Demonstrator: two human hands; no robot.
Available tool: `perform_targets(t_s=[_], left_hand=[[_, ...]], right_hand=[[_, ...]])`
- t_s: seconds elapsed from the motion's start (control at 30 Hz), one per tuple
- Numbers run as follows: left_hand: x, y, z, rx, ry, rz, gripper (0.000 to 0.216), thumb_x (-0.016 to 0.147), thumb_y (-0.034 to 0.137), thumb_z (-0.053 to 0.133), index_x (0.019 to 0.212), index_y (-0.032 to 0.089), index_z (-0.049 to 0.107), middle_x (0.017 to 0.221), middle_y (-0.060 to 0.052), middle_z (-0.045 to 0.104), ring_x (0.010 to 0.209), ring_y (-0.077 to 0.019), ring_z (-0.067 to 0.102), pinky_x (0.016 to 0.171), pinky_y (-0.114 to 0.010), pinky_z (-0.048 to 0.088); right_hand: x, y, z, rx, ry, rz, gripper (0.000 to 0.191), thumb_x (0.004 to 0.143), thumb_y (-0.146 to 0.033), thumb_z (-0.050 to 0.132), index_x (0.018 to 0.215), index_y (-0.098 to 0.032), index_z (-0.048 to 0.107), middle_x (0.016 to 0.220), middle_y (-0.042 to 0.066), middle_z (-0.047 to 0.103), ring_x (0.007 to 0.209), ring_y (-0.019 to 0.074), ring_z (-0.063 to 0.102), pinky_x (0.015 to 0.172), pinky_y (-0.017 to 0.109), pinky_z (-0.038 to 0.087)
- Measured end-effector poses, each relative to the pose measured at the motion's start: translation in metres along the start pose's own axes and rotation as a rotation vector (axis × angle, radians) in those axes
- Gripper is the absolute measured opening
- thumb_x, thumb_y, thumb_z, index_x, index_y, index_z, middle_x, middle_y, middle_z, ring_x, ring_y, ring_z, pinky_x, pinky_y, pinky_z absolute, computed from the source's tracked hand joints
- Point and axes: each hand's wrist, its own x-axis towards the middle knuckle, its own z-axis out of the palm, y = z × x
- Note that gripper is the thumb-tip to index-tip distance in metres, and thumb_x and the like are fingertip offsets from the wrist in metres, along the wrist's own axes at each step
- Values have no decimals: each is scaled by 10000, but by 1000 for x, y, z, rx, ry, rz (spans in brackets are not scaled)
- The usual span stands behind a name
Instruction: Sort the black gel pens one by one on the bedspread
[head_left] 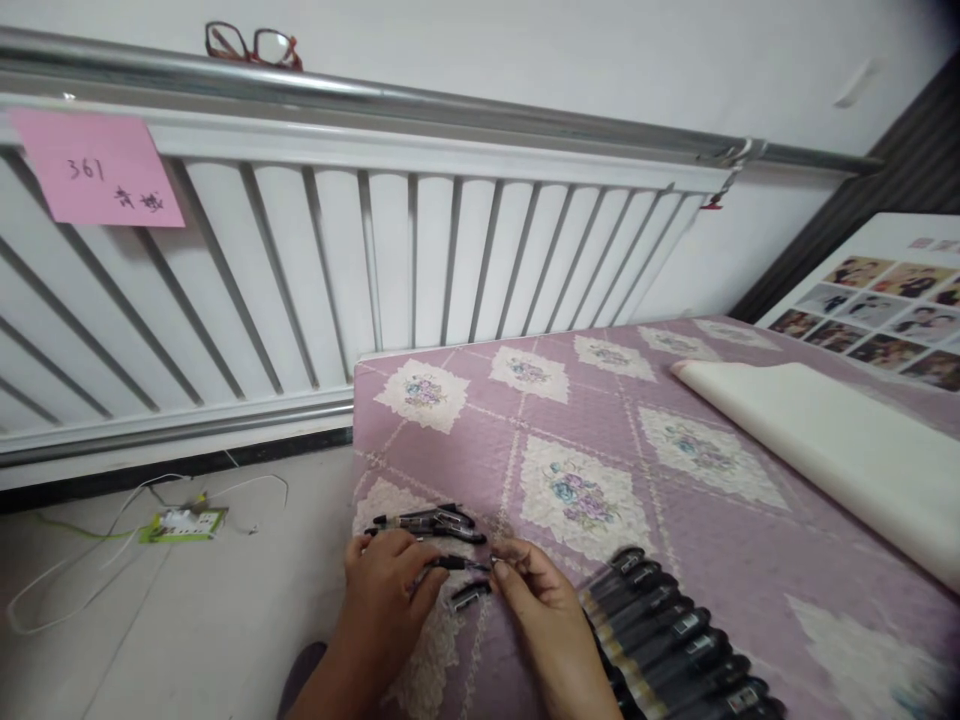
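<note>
My left hand [390,590] is closed around a black pen [452,563], whose narrow tip points right. At that tip my right hand [536,595] pinches with thumb and forefinger; the small piece between them is mostly hidden. Just below the pen lies a black pen cap [470,597] on the flowered cloth. Beyond my left fingers sits a loose pile of black pens [435,520], partly covered by the hand. To the right of my right hand, several capped black pens [675,630] lie side by side in a slanted row.
A purple flowered cloth [480,440] covers the bed-like surface. On it lie a rolled cream sheet [817,430] and a photo board [877,300]. Behind stands a white radiator [435,260], with glasses [255,47] above its pipe. A power strip [184,525] is on the floor.
</note>
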Motion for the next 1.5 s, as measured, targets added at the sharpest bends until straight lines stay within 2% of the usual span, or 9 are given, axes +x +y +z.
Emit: perform_targets(t_s=[0.17,0.33,0.67,1.0,1.3,1.5], left_hand=[[-1,3,-4,9,40,-25,146,835,254,568,914,311,678,894,0,674,897,-204,591,856,-409,282],[0,1,-3,-28,-13,1,124,824,281,583,889,312,683,845,2,669,843,-192,598,811,-380,299],[1,-3,0,-36,-8,45,123,827,299,581,897,314,681,839,-3,665,825,-190,597,813,-375,328],[1,0,-2,-34,-60,17,126,845,314,571,908,315,681,842,-6,645,840,-210,588,821,-403,335],[1,2,-3,-66,-75,4,126,842,312,573,904,309,682,850,-9,642,856,-206,581,828,-402,343],[0,3,-4,-68,-43,29,130,846,315,575,913,299,684,845,-15,643,849,-199,577,843,-397,343]], right_hand=[[-2,-3,1,-17,-68,-20,271,692,-445,722,833,-216,688,816,24,697,804,199,630,756,283,479],[-3,0,2,-112,-138,-70,199,756,-391,666,863,-225,683,840,21,692,833,191,629,778,276,473],[0,3,1,-228,-158,-144,137,788,-318,607,868,-224,669,841,22,675,835,185,627,768,265,474],[0,2,3,-293,-162,-246,97,784,-250,591,822,-225,676,826,21,647,820,174,612,761,255,479],[-2,6,3,-213,-172,-143,161,783,-291,613,930,-235,644,858,15,679,832,173,629,749,251,480],[-1,3,4,-208,-176,-152,155,767,-319,637,883,-218,658,835,21,678,812,180,632,740,261,492]])
